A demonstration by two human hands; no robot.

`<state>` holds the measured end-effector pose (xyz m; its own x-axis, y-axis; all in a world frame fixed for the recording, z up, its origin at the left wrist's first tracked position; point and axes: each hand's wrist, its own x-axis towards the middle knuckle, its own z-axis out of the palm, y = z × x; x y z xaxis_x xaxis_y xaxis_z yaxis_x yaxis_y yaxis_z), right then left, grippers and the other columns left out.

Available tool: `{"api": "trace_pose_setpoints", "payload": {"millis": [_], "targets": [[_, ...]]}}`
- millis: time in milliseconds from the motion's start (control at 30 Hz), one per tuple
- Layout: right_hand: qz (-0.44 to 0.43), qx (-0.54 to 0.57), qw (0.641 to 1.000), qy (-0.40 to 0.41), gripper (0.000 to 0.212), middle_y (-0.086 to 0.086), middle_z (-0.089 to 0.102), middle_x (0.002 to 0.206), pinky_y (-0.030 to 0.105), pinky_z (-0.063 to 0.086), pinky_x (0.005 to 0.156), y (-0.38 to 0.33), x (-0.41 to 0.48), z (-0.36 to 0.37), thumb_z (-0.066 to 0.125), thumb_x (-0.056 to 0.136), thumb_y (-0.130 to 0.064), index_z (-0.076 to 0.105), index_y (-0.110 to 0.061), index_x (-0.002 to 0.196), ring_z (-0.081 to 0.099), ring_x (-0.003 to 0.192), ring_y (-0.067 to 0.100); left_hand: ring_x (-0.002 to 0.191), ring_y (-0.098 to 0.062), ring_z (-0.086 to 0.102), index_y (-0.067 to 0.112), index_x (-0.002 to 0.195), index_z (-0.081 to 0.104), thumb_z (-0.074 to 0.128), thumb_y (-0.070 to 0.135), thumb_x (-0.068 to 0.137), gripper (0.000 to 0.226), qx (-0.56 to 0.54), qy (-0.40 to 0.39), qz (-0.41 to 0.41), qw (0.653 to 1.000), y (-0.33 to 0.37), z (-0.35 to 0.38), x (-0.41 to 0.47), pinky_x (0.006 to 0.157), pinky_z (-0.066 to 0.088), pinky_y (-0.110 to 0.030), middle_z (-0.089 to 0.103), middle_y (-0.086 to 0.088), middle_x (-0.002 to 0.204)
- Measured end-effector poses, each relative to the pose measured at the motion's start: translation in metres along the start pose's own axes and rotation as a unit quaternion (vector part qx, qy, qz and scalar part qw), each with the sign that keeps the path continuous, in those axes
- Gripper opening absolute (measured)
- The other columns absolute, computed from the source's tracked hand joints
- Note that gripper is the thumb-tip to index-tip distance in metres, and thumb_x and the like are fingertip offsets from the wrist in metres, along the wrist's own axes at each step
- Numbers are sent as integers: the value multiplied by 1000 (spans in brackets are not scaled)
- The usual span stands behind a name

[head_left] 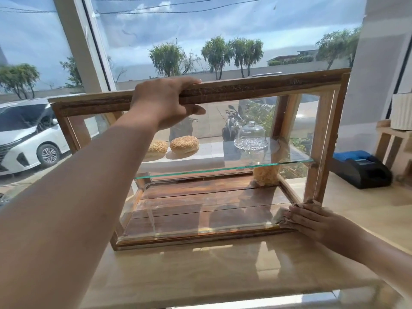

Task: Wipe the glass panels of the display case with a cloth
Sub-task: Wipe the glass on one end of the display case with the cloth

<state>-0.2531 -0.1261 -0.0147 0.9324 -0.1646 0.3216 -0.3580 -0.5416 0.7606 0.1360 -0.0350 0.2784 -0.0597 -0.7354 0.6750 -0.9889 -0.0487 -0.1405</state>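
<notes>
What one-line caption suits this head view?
Left hand grips the wooden display case by its top; right hand presses a cloth low on the front glass panel.

Brown wooden display case (245,86), beige cloth (281,216), golden speckled buns (184,144)

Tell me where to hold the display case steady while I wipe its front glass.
Grip the top wooden rail from above, as the left hand does: fingers over it, thumb beneath. It is a solid bar, clear of the glass.
</notes>
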Motion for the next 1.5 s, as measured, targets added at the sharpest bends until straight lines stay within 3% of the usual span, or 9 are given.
{"api": "trace_pose_setpoints", "payload": {"millis": [133, 267, 567, 733, 900, 1033, 1200, 1367, 1500], "targets": [[4, -3, 1000, -8, 58, 12, 58, 139, 50, 22, 117, -3, -8, 8, 9, 103, -1, 51, -14, 140, 59, 124, 34, 112, -26, 57, 55, 134, 37, 52, 82, 71, 70, -15, -2, -1, 1000, 5, 1, -2, 79, 40, -35, 60, 10, 129], [-29, -23, 999, 10, 53, 9, 56, 142, 53, 37, 106, -10, 25, 16, 38, 92, -2, 45, -17, 142, 59, 124, 34, 114, -25, 56, 55, 134, 38, 53, 81, 71, 70, -17, -3, -7, 1000, 6, -3, 0, 83, 42, -35, 59, 11, 132], [-22, 19, 995, 98, 49, -3, 61, 137, 42, 41, 102, -69, 128, -2, 28, 107, -13, 72, -28, 118, 57, 127, 20, 109, -23, 58, 54, 133, 40, 51, 84, 70, 71, -16, -3, 3, 1000, 7, -4, -2, 77, 39, -33, 61, 12, 127], [-51, -12, 997, 59, 40, -4, 59, 140, 43, 36, 106, -93, 154, -6, 37, 101, -21, 69, -33, 123, 56, 129, 22, 107, -25, 60, 52, 132, 42, 50, 85, 69, 72, -9, -15, 0, 1000, 4, -1, -5, 79, 41, -35, 63, 9, 124], [-90, -46, 990, 99, 40, -4, 52, 147, 46, 35, 107, -57, 158, -14, 47, 100, -18, 62, -39, 131, 50, 134, 25, 111, -23, 57, 53, 135, 39, 53, 85, 67, 76, -6, -37, -2, 999, -1, -7, 0, 78, 39, -32, 61, 11, 128], [-19, -45, 983, 180, 46, 4, 55, 144, 52, 42, 109, -19, 178, -39, 41, 101, -13, 53, -35, 140, 51, 134, 30, 114, -21, 55, 55, 134, 39, 60, 83, 63, 79, -16, -79, 3, 997, -11, -16, 7, 76, 35, -30, 59, 14, 128], [55, -31, 957, 281, 40, 5, 47, 127, 43, 51, 86, 55, 219, -96, 40, 107, -12, 47, -33, 140, 46, 114, 28, 115, -22, 53, 53, 136, 40, 64, 79, 64, 79, -28, -94, 11, 995, -18, -20, 11, 78, 35, -30, 58, 12, 130], [52, -46, 955, 288, 34, 2, 67, 122, 41, 53, 82, 108, 230, -131, 65, 95, -7, 67, -24, 125, 61, 105, 29, 112, -20, 55, 53, 133, 44, 67, 67, 72, 67, -40, -65, 13, 997, -14, -17, 11, 80, 40, -31, 60, 13, 127], [74, -45, 949, 303, 28, 1, 65, 130, 41, 51, 91, 110, 216, -124, 60, 101, -9, 69, -21, 124, 62, 117, 30, 116, -20, 53, 52, 134, 44, 67, 73, 68, 73, -39, -67, 10, 997, -14, -20, 11, 83, 40, -32, 58, 15, 129]]}}
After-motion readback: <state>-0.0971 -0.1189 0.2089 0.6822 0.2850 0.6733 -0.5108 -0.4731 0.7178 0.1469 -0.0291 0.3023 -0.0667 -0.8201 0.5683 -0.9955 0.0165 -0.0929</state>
